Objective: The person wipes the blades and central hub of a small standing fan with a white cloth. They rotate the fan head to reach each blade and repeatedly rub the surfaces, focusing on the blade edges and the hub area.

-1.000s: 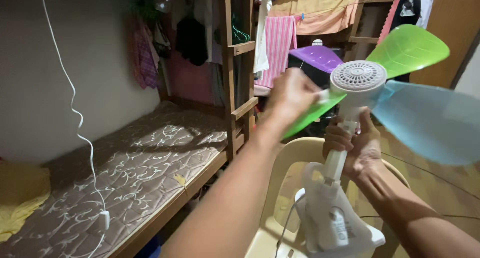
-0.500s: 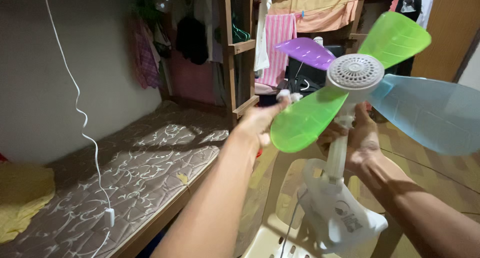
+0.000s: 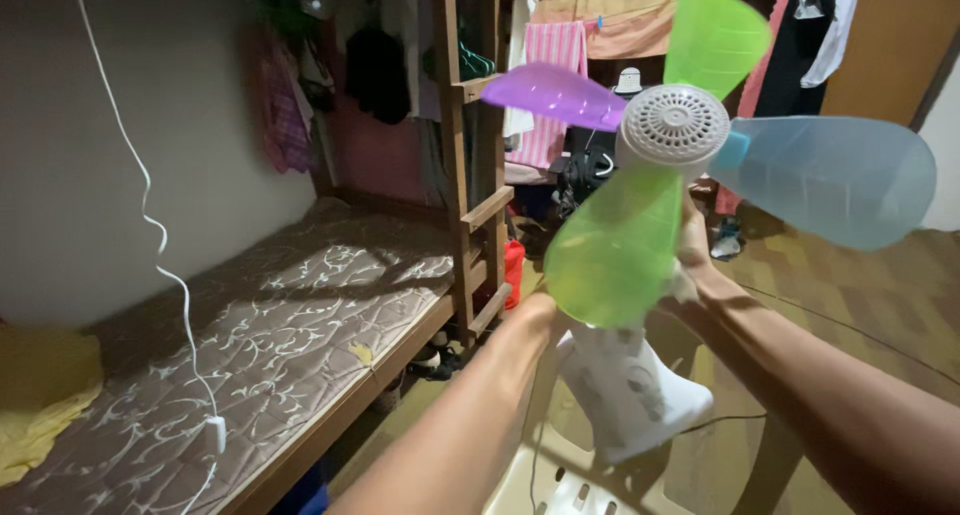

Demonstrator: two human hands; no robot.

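While green blades hide both hands' fingers, grip unclear, the fan [image 3: 672, 135] sits above them.

Both hands are hidden behind the green blade [image 3: 612, 250] of the fan [image 3: 675, 127]; their grip cannot be determined.

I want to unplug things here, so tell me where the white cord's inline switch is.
In the head view, the inline switch lies at lower left on the patterned mattress, near its wooden front edge, with the yellow cloth further left.
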